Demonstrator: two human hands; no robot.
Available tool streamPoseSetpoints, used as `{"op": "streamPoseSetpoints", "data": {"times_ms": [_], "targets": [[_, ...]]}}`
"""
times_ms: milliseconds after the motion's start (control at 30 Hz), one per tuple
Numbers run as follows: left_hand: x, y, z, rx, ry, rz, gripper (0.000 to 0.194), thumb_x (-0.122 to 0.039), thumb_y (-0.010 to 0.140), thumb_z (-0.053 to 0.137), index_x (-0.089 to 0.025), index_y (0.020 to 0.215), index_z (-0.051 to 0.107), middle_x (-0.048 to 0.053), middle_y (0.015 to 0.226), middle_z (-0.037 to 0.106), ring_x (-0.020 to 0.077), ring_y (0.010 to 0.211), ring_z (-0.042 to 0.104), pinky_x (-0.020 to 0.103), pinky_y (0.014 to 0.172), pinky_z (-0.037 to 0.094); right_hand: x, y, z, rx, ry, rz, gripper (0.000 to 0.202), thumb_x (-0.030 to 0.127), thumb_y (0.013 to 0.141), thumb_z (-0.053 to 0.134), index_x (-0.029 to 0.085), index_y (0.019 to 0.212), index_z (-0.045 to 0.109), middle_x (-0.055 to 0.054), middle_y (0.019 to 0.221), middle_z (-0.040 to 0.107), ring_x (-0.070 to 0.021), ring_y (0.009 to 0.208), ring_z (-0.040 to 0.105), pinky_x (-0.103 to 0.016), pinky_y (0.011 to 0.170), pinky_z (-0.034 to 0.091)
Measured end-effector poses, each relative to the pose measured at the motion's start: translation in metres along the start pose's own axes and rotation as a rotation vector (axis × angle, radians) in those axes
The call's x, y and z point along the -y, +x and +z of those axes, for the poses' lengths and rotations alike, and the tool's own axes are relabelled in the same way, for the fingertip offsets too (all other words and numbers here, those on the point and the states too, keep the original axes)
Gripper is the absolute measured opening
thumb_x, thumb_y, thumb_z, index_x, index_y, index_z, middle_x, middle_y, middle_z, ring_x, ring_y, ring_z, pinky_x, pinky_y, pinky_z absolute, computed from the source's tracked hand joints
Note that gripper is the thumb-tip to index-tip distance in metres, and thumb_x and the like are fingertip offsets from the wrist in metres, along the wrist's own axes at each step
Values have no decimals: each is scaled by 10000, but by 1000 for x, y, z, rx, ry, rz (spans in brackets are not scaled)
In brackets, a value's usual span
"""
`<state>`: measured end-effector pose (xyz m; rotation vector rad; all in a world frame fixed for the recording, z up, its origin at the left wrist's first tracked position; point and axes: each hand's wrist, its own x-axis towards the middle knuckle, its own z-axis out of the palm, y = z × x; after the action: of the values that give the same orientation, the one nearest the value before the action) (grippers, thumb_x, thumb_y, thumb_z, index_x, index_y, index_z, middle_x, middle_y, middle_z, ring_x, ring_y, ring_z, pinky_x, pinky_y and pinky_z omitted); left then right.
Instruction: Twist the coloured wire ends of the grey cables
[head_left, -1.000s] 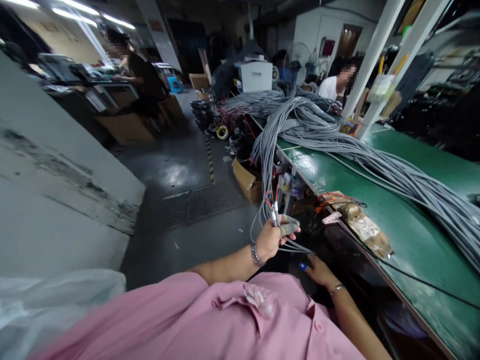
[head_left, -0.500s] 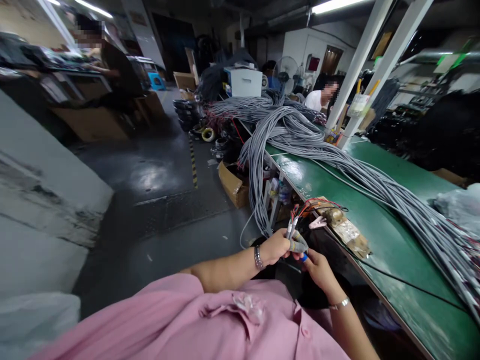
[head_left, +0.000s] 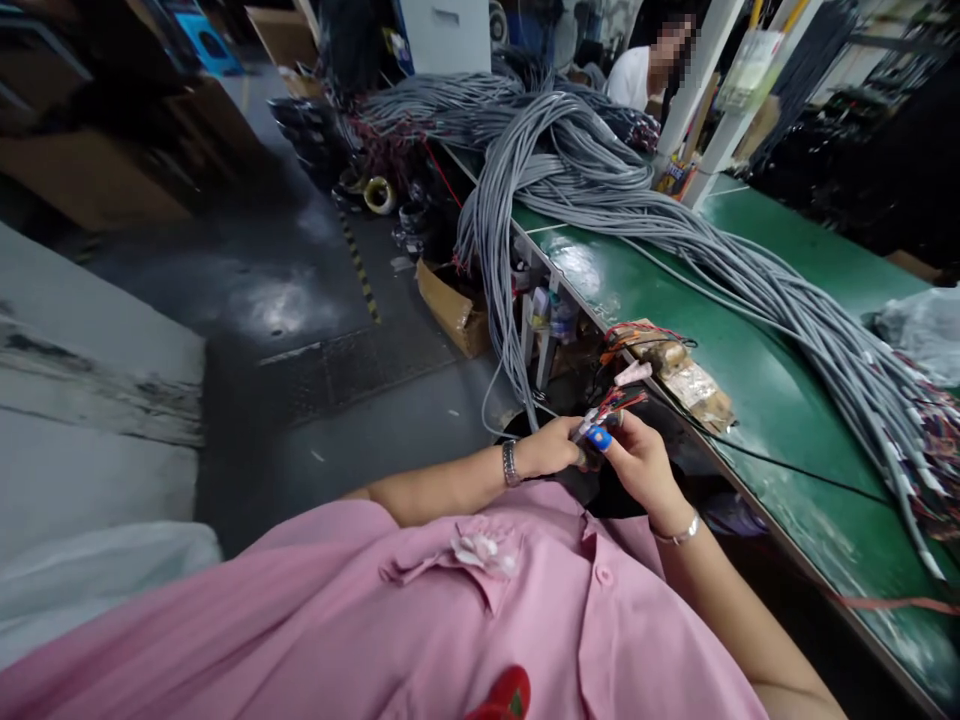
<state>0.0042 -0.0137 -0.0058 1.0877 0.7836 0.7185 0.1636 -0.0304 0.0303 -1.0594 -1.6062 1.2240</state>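
My left hand (head_left: 551, 448) is closed around the ends of grey cables (head_left: 586, 424), whose thin coloured wires (head_left: 621, 400) fan out to the right. At those same ends, my right hand (head_left: 646, 462) is closed, its thumb wrapped in a blue band (head_left: 600, 438) and pressed against the cables. The fingers partly hide the gripped part. Just beyond the hands, a pale pink clip-like piece (head_left: 634, 373) lies by the table edge, next to a board wrapped in tape (head_left: 694, 390).
A thick bundle of grey cables (head_left: 555, 170) lies along the green table (head_left: 757, 400) and hangs over its near edge. An open cardboard box (head_left: 454, 310) stands on the floor. A white post (head_left: 720, 150) rises from the table. A person in white (head_left: 630, 78) is behind it.
The view has tilted downward. My right hand has moved up onto the cable ends beside the wires, its thumb now over them. My left hand keeps its hold.
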Motion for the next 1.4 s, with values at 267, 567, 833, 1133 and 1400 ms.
{"op": "streamPoseSetpoints", "data": {"times_ms": [267, 567, 833, 1133, 1400], "targets": [[-1, -4, -8, 58, 53, -75, 256, -327, 661, 736, -111, 755, 635, 50, 630, 658, 109, 534, 571, 193, 432, 291, -11, 3, 12, -82, 259, 210, 254, 458, 812, 615, 212, 870, 588, 8, 642, 616, -136, 455, 536, -272, 446, 436], [3, -4, -17, 65, 16, -56, 448, -574, 768, 609, -137, 681, 559, 39, 544, 632, 98, 443, 556, 200, 440, 342, -23, 3, 2, -206, 235, 166, 247, 426, 780, 656, 191, 848, 626, 16, 716, 587, -98, 568, 469, -230, 533, 399], [2, 7, -28, -90, -118, -38, 502, -575, 771, 604, -98, 913, 673, 144, 804, 727, 190, 675, 680, 272, 610, 496, -21, 0, -13, -172, 61, 80, 247, 426, 825, 629, 185, 876, 645, -8, 716, 602, -124, 614, 503, -248, 572, 423], [-18, 12, -12, -106, -9, 195, 432, -509, 760, 659, -122, 944, 707, 93, 834, 718, 202, 826, 666, 276, 720, 494, -31, 1, 2, -91, 10, 76, 210, 390, 812, 656, 206, 912, 670, -29, 767, 642, -139, 593, 522, -275, 552, 448], [-4, 13, -17, -84, 168, -5, 440, -546, 811, 567, -115, 788, 655, 20, 548, 609, 61, 341, 436, 203, 365, 293, -46, 9, 6, -174, 451, 316, 198, 383, 788, 678, 194, 816, 624, 14, 702, 594, -78, 499, 465, -234, 493, 397]]}}
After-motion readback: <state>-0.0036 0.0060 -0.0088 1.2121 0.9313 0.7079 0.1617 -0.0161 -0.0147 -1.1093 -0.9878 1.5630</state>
